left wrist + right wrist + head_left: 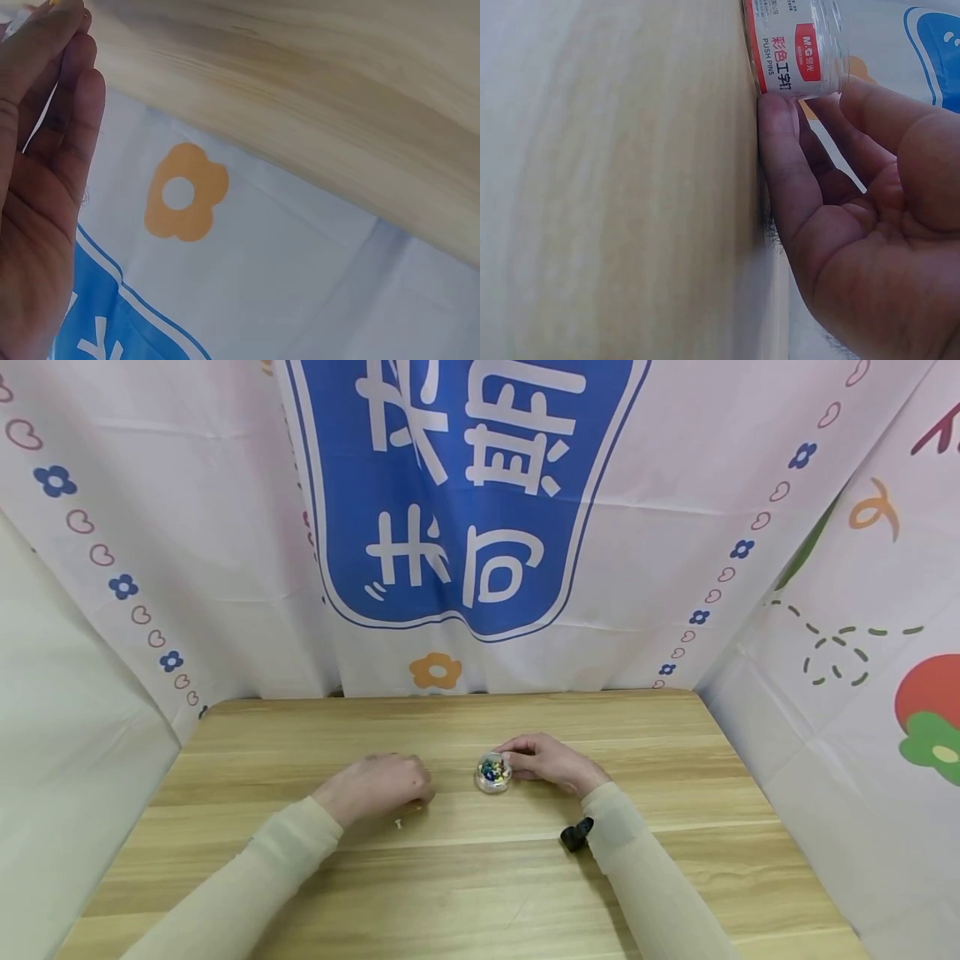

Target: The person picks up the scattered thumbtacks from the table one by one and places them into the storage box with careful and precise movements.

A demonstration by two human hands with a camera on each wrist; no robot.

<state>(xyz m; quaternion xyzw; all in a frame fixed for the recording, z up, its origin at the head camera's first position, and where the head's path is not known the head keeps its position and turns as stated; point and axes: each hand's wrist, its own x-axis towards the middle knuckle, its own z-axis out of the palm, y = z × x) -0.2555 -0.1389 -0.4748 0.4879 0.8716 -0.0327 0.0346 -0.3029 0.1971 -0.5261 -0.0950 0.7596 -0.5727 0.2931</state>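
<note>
A small clear jar of coloured push pins stands on the wooden table, its top facing the head camera. My right hand holds it by the side, thumb and fingers about the wall; in the right wrist view the jar's label reads "PUSH PINS". To the left, my left hand is low over the table with its fingertips together. A bit of yellow, seemingly a push pin, shows at those fingertips in the left wrist view, mostly cut off by the frame. A whitish push pin lies just below this hand.
The wooden table ends at a white printed cloth behind, and more cloth hangs at both sides. A small black object sits against the right sleeve near the wrist.
</note>
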